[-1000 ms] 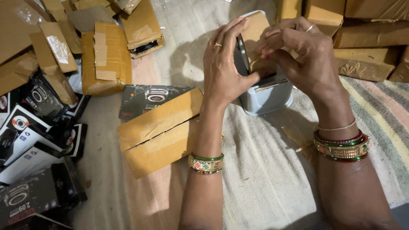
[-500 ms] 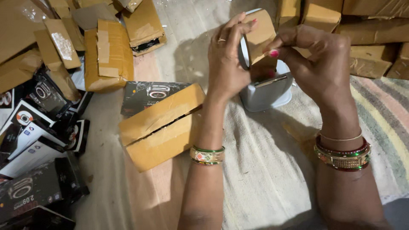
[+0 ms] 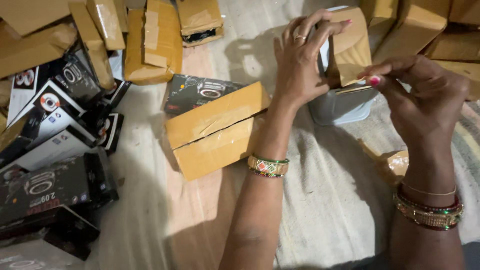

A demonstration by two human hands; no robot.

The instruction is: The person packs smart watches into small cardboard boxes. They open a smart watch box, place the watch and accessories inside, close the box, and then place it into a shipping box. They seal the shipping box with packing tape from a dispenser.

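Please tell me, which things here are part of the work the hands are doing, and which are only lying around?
In use:
- left hand holding the small brown tape-wrapped cardboard parcel
- right hand pinching at that parcel's lower edge
- grey plastic container beneath the parcel

Lying about:
- two stacked brown parcels
- black printed product boxes
- other brown parcels

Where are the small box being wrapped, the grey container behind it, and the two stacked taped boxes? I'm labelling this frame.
small box (image 3: 352, 47): head view, on its brown-taped front face.
grey container (image 3: 340, 107): head view, on its lower front wall.
stacked taped boxes (image 3: 215, 117): head view, on the upper box's top face.
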